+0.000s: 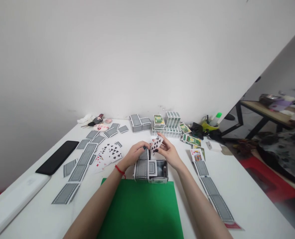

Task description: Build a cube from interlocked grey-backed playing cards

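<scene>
My right hand (169,154) pinches a playing card (156,144) of the clubs suit, its face turned toward me, above the far part of a box built of playing cards (142,168). The box shows grey patterned backs, and its right side has an open compartment. Curled over the far left of this box, my left hand (137,153) grips its edge beside the held card; some fingertips are hidden. A red cord circles the left wrist. Just in front of the box lies a green sheet (140,209).
Loose cards (85,156) spread on the left, near a black phone (58,157) and a white case (18,196). A row of cards (209,186) runs along the right. At the back stand another card-built block (136,122) and stacked card packs (172,121). A yellow holder (209,126) is back right.
</scene>
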`<state>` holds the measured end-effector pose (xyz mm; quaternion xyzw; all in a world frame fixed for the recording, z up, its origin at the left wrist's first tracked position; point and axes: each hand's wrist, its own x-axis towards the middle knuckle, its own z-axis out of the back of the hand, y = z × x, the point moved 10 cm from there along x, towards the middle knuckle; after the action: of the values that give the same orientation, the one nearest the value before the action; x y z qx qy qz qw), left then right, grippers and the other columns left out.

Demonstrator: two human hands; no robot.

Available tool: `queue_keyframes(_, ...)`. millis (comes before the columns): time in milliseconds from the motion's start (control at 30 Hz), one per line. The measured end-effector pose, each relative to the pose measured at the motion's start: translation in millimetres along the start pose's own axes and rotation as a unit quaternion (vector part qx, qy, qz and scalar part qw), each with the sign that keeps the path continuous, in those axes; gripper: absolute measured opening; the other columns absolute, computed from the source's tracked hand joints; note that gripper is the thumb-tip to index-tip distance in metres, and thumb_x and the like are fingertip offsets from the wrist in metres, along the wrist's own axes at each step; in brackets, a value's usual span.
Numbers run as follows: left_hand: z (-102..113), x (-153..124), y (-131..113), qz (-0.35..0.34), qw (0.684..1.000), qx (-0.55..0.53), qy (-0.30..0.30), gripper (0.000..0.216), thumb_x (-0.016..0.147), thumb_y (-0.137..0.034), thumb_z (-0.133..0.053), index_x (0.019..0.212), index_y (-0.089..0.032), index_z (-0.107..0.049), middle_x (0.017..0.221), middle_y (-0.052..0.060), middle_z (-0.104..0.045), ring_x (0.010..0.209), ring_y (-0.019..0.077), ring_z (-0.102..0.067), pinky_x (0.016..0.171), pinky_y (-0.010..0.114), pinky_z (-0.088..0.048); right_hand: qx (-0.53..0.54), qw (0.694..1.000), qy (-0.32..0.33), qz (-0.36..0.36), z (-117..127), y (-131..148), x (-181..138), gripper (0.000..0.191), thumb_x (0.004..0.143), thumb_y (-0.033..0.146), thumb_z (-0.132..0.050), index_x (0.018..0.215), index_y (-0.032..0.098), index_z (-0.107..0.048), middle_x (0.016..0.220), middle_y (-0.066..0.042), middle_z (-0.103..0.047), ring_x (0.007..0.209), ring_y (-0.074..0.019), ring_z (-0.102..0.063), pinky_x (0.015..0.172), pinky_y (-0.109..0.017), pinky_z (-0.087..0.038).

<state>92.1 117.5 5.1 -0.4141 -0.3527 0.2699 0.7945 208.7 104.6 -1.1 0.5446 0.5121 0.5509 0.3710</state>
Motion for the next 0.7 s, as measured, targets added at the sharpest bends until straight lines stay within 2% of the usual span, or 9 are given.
queue_keyframes(133,0.6,0.4,1.7,0.004,1.0,-0.008,-0.005,0.024,0.084,-0.024,-0.035,0.088,-0.016,-0.057,0.098,0.007,-0.061,0.099,0.0204,-0.055,0.094,0.035,-0.039,-0.011,1.0,-0.006,0.002,0.3,1.9,-0.4,0.077,0.069,0.034,-0.071,0.137,0.028,-0.035,0.113,-0.007,-0.058,0.095,-0.0187,-0.063,0.092,-0.039,-0.046)
queue_keyframes(367,-3.2,1.1,1.6,0.007,1.0,0.006,-0.002,0.025,0.083,-0.022,-0.033,0.088,-0.015,-0.058,0.096,0.007,-0.061,0.097,0.0199,-0.054,0.092,0.034,-0.039,-0.099,0.995,0.011,0.019,-5.7,5.9,-2.9,0.074,0.069,0.03,-0.07,0.135,0.033,-0.037,0.116,-0.005,-0.051,0.094,-0.0152,-0.059,0.082,-0.032,-0.052)
queue_keyframes(500,-3.4,1.4,1.5,0.009,1.0,0.006,-0.004,0.024,0.081,-0.02,-0.034,0.087,-0.016,-0.057,0.096,0.006,-0.061,0.097,0.0193,-0.053,0.093,0.033,-0.038,-0.154,0.987,0.028,0.03,-11.7,7.6,-4.2,0.069,0.071,0.028,-0.069,0.133,0.034,-0.04,0.112,-0.003,-0.05,0.097,-0.0152,-0.058,0.087,-0.034,-0.051)
queue_keyframes(700,-5.2,1.4,1.3,0.011,1.0,0.012,0.0,0.024,0.084,-0.023,-0.034,0.086,-0.017,-0.058,0.095,0.005,-0.061,0.096,0.0187,-0.054,0.093,0.033,-0.039,-0.22,0.971,0.075,0.061,-21.9,13.3,-7.7,0.064,0.075,0.026,-0.065,0.133,0.036,-0.039,0.118,-0.004,-0.048,0.105,-0.0175,-0.055,0.095,-0.04,-0.046)
